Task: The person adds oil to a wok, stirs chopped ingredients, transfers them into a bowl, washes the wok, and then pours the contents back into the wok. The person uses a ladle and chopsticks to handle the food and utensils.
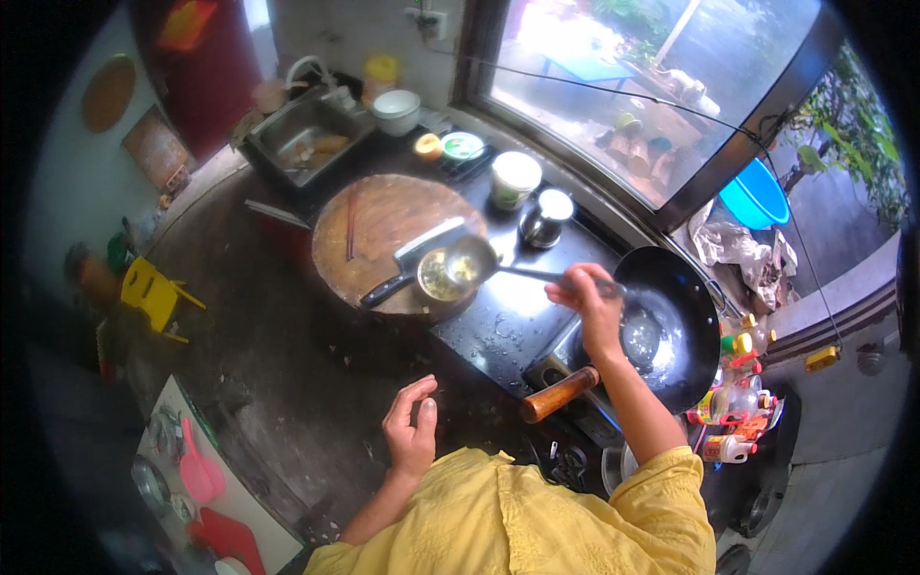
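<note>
My right hand grips the handle of a metal ladle, whose bowl is tilted over a small bowl with pale yellowish bits in it. That bowl rests on a round wooden chopping board, beside a cleaver with a black handle. A pair of chopsticks lies at the board's far left part. Below my right forearm a black wok with a wooden handle stands on a gas stove. Nearer my body, my left hand is raised with nothing in it, fingers slightly bent.
Behind the board are a sink, stacked white bowls, a white tub and a metal canister. Several bottles stand right of the wok. A yellow chair is on the floor, left. A white table holds a pink scoop.
</note>
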Available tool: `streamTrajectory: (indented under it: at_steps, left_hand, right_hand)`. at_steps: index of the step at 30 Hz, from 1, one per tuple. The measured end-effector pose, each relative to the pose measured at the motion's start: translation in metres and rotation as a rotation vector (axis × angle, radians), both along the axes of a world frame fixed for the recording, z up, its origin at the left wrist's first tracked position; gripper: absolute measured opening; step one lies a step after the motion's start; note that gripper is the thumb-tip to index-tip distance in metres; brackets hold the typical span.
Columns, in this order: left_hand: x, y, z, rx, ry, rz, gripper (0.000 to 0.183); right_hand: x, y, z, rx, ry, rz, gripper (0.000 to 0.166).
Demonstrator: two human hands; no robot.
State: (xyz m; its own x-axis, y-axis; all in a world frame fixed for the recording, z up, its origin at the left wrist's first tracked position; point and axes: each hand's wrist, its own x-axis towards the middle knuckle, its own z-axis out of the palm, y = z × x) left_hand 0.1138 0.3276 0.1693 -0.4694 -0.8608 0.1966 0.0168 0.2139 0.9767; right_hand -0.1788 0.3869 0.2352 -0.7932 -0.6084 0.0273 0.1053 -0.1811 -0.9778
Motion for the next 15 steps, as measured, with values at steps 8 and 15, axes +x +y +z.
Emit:
streamTrajectory:
  at_steps: [8,15]
  left_hand:
    - [0.017,-0.006,-0.002,0.025,0.009,0.088,0.023]
    - [0.018,-0.008,-0.001,0.047,-0.001,0.043,0.025]
  right_hand:
    - [0.025,-0.02,-0.013,0.085,0.49,0.134,0.012]
    - [0.025,0.0,-0.006,0.051,0.499,0.116,0.012]
